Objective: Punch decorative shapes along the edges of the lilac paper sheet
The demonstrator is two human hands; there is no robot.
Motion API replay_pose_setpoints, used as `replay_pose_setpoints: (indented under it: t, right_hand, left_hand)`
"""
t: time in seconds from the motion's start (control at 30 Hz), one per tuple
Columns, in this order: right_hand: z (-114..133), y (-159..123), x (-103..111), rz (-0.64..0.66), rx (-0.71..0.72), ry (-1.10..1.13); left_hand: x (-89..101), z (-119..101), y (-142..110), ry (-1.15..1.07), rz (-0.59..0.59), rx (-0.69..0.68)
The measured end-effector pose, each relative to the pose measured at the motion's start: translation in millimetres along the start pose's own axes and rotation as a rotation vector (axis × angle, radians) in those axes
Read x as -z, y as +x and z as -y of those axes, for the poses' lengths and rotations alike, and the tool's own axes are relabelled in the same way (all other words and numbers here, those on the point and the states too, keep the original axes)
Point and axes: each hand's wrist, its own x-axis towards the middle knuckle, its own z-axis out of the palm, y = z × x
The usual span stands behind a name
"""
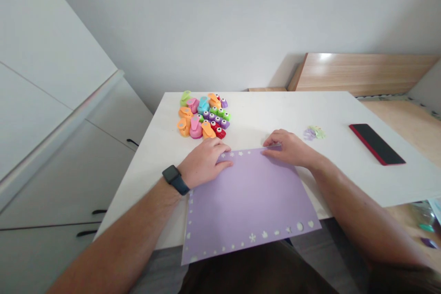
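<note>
A sheet of purple paper with small shapes punched along its left, near and part of its far edge lies at the table's front, its near edge overhanging. My left hand holds its far left part, thumb on top and fingers at the far edge. At the far right part, my right hand pinches the edge between thumb and fingers. Just beyond my left hand, several colourful craft punches stand in a cluster, among them a pink punch and an orange punch.
On the white table, a small pile of purple and pale green paper cut-outs lies right of my right hand. Farther right is a black, red-edged flat object. White cabinets stand at left; a wooden headboard rises behind at right.
</note>
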Motion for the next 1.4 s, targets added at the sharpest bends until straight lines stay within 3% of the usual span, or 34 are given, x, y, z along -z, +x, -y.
replay_pose_setpoints:
  t: [1.4]
  right_hand:
    - [4.7, -2.2, -6.0, -0.036, 0.004, 0.07]
  left_hand:
    - [-1.1, -0.2, 1.2, -0.043, 0.024, 0.015]
